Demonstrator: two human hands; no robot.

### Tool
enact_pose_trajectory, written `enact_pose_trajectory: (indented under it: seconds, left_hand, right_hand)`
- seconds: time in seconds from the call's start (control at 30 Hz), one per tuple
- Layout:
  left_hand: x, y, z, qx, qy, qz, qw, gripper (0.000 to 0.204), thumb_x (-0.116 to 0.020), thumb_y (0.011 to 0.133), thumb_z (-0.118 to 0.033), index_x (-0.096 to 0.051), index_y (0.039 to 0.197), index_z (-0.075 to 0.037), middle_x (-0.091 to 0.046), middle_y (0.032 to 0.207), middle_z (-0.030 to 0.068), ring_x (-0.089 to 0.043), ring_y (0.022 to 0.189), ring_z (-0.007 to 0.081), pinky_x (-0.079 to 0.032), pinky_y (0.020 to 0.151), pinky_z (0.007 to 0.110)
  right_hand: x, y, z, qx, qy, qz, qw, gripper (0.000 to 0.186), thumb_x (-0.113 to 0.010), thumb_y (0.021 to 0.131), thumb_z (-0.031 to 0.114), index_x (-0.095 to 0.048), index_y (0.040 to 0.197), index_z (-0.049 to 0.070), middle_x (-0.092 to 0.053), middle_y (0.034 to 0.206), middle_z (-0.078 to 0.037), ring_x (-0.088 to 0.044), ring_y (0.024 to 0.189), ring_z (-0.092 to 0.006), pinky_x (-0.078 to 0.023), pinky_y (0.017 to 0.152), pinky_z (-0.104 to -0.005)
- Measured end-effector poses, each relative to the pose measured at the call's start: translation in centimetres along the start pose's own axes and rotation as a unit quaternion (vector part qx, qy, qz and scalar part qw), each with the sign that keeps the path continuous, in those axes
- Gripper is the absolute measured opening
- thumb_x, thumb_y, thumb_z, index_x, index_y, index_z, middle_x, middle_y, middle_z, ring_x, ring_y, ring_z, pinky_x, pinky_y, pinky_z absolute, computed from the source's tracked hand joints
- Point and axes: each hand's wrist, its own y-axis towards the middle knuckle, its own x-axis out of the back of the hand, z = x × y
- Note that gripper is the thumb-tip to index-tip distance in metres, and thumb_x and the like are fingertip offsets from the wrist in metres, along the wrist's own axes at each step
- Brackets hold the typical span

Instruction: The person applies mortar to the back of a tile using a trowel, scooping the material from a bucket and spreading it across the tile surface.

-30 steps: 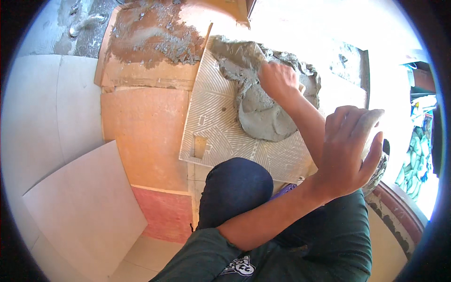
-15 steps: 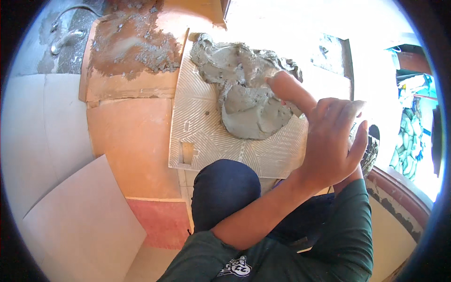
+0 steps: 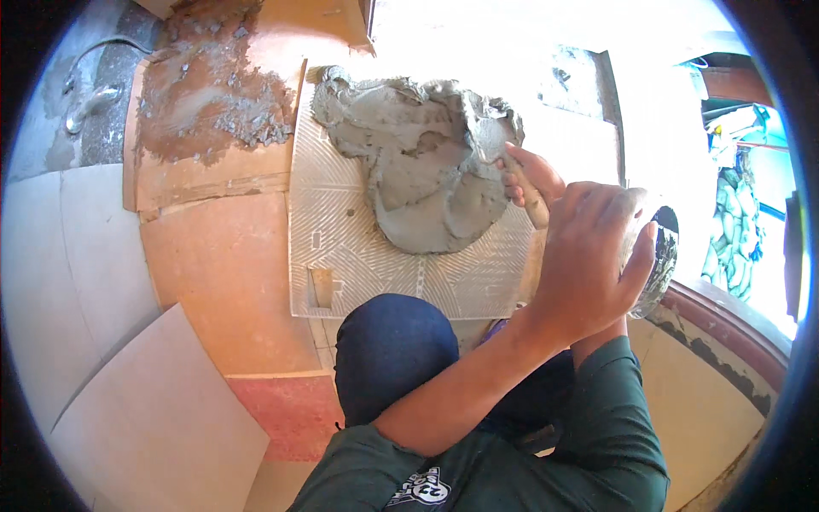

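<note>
My right hand [image 3: 536,171] grips the wooden handle of a trowel [image 3: 536,205]. The trowel's blade end is lost in a heap of wet grey mortar [image 3: 426,183]. That heap lies spread over the ridged back of a large pale tile [image 3: 341,256]. Crossing above my right forearm, my left hand [image 3: 593,247] hangs with its thumb and bent fingers apart, and nothing shows in it. Just beyond its fingertips stands a round, dark-mouthed, mortar-stained container [image 3: 659,264]; I cannot tell whether they touch.
An orange board [image 3: 235,282] and a mortar-smeared board [image 3: 213,111] lie left of the tile. A plain pale tile [image 3: 162,410] rests nearer me at left. My knee [image 3: 397,341] is at the tile's near edge. A brown ledge [image 3: 725,320] curves along the right.
My right hand and trowel have come into clearer view at the mortar's right side, where its surface looks freshly smoothed. The whole view has shifted slightly. My left hand stays over my right forearm.
</note>
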Motion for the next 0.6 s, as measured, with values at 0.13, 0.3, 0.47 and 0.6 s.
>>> enact_pose_trajectory:
  seconds: [0.13, 0.3, 0.47, 0.6]
  left_hand:
    - [0.2, 0.0, -0.5, 0.0, 0.009, 0.017, 1.0, 0.025, -0.065, 0.087, -0.01, -0.063, 0.111, -0.002, -0.064, 0.1, 0.0122, -0.056, 0.099, 0.0312, -0.042, 0.09, 0.043]
    - [-0.4, 0.0, -0.7, -0.014, 0.026, 0.029, 0.999, 0.023, -0.065, 0.085, -0.007, -0.063, 0.108, -0.002, -0.064, 0.099, 0.0108, -0.058, 0.097, 0.0298, -0.041, 0.09, 0.04]
    - [-1.2, -0.2, -0.4, -0.013, 0.017, 0.025, 0.999, 0.022, -0.065, 0.085, -0.007, -0.064, 0.107, -0.002, -0.065, 0.099, 0.0105, -0.058, 0.097, 0.0292, -0.042, 0.089, 0.041]
    - [-0.6, 0.0, -0.1, -0.014, 0.021, 0.002, 1.0, 0.024, -0.066, 0.085, -0.007, -0.064, 0.108, -0.003, -0.065, 0.099, 0.0105, -0.058, 0.098, 0.0293, -0.043, 0.089, 0.041]
  right_hand:
    - [-7.6, 1.2, 0.7, -0.045, -0.069, -0.059, 0.995, 0.038, -0.046, 0.105, 0.044, -0.054, 0.1, 0.007, -0.051, 0.061, 0.001, -0.049, 0.043, -0.0114, -0.044, 0.036, -0.0267]
    - [-12.5, 3.5, 0.8, -0.035, -0.144, -0.027, 0.989, 0.039, -0.048, 0.104, 0.047, -0.053, 0.099, 0.009, -0.049, 0.061, 0.003, -0.05, 0.045, -0.0101, -0.044, 0.037, -0.0261]
    - [-14.5, 4.1, 2.4, 0.123, -0.72, -0.067, 0.68, 0.046, -0.053, 0.1, 0.045, -0.062, 0.106, 0.001, -0.069, 0.077, -0.016, -0.068, 0.067, -0.03, -0.056, 0.067, -0.0458]
    - [-17.9, -0.5, 1.9, 0.128, -0.761, -0.185, 0.608, 0.043, -0.054, 0.098, 0.04, -0.067, 0.107, 0.0, -0.071, 0.09, -0.024, -0.07, 0.083, -0.0402, -0.053, 0.08, -0.0519]
